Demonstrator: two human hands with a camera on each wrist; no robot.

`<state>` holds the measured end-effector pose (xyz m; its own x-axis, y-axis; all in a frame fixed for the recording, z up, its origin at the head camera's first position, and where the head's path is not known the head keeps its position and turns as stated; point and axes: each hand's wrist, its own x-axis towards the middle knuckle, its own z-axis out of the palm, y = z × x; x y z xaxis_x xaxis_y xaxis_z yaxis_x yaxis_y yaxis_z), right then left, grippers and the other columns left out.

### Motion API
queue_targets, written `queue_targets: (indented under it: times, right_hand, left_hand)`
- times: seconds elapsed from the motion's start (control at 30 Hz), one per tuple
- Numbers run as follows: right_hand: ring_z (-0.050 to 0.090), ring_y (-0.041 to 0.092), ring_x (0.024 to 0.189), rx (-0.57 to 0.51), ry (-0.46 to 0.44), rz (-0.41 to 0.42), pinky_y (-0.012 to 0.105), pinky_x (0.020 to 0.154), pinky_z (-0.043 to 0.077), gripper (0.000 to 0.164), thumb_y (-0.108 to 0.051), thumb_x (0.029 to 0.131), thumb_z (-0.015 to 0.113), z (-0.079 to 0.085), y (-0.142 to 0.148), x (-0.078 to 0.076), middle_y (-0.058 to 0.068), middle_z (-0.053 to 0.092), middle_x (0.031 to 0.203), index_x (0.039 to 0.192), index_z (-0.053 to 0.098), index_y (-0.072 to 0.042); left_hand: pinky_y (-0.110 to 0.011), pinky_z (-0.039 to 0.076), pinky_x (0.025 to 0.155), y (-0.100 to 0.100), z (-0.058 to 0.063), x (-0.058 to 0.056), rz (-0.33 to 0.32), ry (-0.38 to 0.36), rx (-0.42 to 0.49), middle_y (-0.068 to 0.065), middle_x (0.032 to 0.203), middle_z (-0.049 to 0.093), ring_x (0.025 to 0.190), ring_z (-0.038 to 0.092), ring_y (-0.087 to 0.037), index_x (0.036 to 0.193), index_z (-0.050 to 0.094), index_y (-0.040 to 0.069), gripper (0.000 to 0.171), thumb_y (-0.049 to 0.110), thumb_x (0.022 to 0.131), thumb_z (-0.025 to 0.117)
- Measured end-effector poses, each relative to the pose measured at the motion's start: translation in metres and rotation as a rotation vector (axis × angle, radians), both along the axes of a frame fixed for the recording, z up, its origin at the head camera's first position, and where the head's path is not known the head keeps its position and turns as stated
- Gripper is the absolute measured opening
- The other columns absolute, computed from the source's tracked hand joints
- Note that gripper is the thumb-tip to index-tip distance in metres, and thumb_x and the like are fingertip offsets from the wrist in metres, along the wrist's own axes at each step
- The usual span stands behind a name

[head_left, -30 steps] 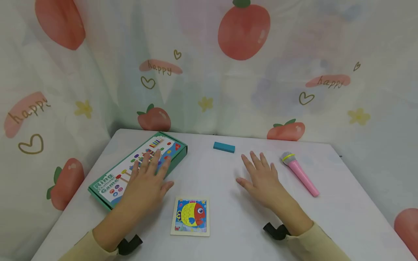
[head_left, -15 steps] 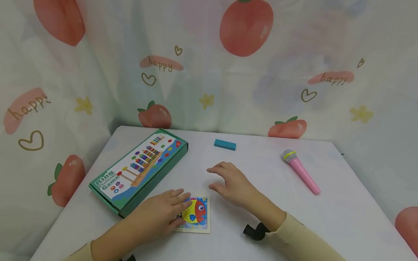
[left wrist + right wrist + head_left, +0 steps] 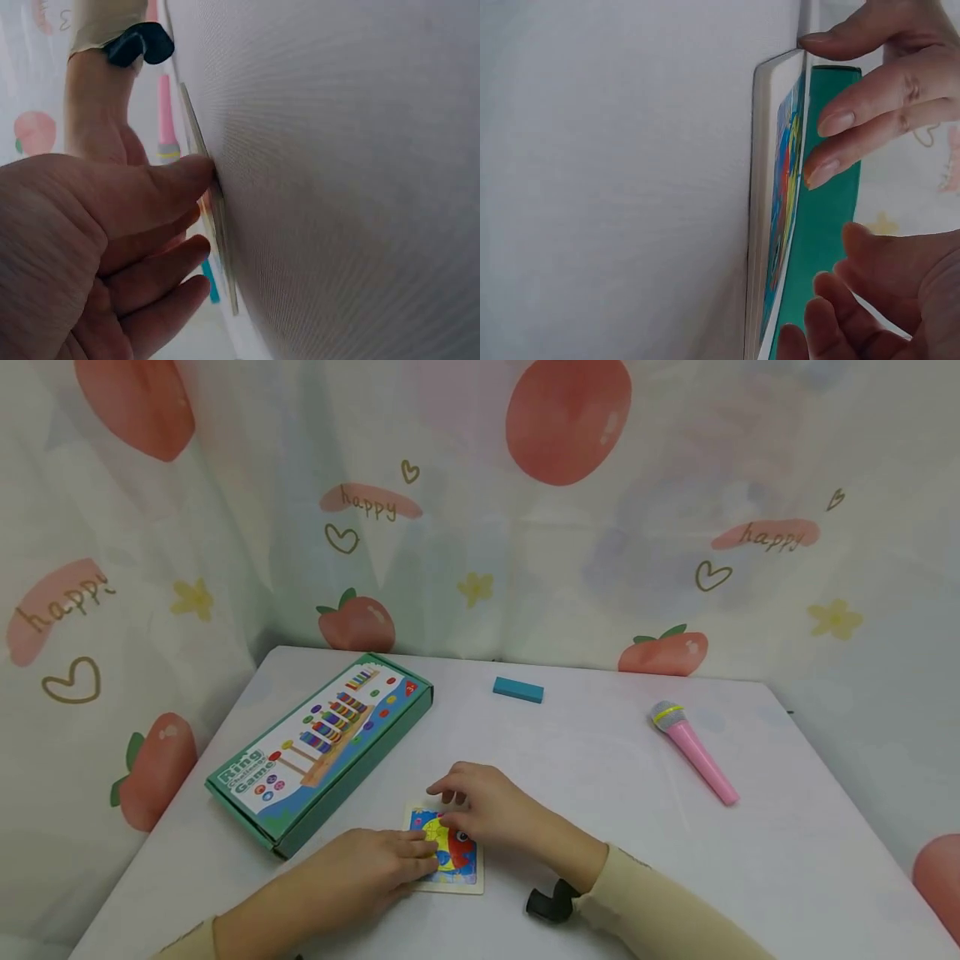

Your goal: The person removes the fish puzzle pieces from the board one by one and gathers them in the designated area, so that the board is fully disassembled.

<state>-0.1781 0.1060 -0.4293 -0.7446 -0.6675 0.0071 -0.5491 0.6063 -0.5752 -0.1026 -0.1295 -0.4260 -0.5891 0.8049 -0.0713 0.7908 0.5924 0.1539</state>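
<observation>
A small square jigsaw puzzle [image 3: 459, 878] with a yellow and red fish picture and a pale frame lies flat on the white table. My left hand [image 3: 367, 864] is at its left side; in the left wrist view the thumb touches the frame's edge, while the fingers reach over the picture. Above the puzzle's upper right part, my right hand [image 3: 491, 802] has its fingers loosely bent. The right wrist view shows a gap between the right fingertips and the puzzle [image 3: 784, 195]. Both hands cover parts of the picture in the head view.
At the left lies a green "Ring Challenge Game" box [image 3: 322, 739]. A blue rectangular block [image 3: 518, 690] rests near the table's back edge. To the right is a pink toy microphone [image 3: 696, 756] with a grey head. A fruit-printed curtain [image 3: 555, 568] hangs behind the table.
My left hand has come down from over the box to the puzzle's left side. My right hand has moved left and nearer, from beside the microphone to over the puzzle.
</observation>
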Motion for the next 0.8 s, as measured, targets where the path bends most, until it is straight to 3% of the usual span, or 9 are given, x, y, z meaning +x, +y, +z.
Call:
queue_targets:
  times: [0.17,0.4,0.63,0.8]
  right_hand:
    - [0.062,0.007,0.093,-0.002,-0.050,-0.014,0.016,0.078,0.056,0.033,-0.013,0.097,0.081,0.000,-0.006,-0.002,-0.001,0.072,0.105,0.129,0.077,-0.013]
    - [0.062,0.009,0.095,0.056,-0.086,-0.075,0.018,0.080,0.056,0.032,-0.011,0.096,0.081,0.000,-0.014,-0.009,-0.003,0.072,0.103,0.128,0.079,-0.014]
    - [0.061,0.006,0.092,0.115,-0.085,-0.059,0.018,0.079,0.055,0.032,-0.016,0.094,0.083,-0.003,-0.020,-0.011,-0.003,0.068,0.102,0.126,0.081,-0.017]
    - [0.060,0.007,0.090,0.090,-0.101,-0.065,0.018,0.078,0.054,0.027,-0.015,0.093,0.083,-0.004,-0.020,-0.011,-0.003,0.067,0.099,0.120,0.083,-0.017]
  left_hand:
    - [-0.030,0.062,0.101,0.003,-0.001,-0.003,-0.026,0.088,-0.012,0.010,0.142,0.073,0.133,0.069,-0.009,0.138,0.075,0.025,0.037,0.025,0.101,0.077]
    - [-0.031,0.062,0.099,0.007,-0.003,-0.007,-0.015,0.119,-0.019,0.008,0.143,0.073,0.135,0.068,-0.011,0.137,0.076,0.024,0.036,0.025,0.101,0.077]
    - [-0.034,0.063,0.098,0.006,-0.006,-0.008,0.008,0.087,-0.007,0.007,0.145,0.071,0.136,0.067,-0.012,0.138,0.076,0.022,0.034,0.023,0.104,0.072]
    - [-0.036,0.064,0.097,0.006,-0.006,-0.008,0.011,0.059,-0.007,0.007,0.146,0.070,0.137,0.067,-0.013,0.139,0.075,0.022,0.035,0.022,0.105,0.071]
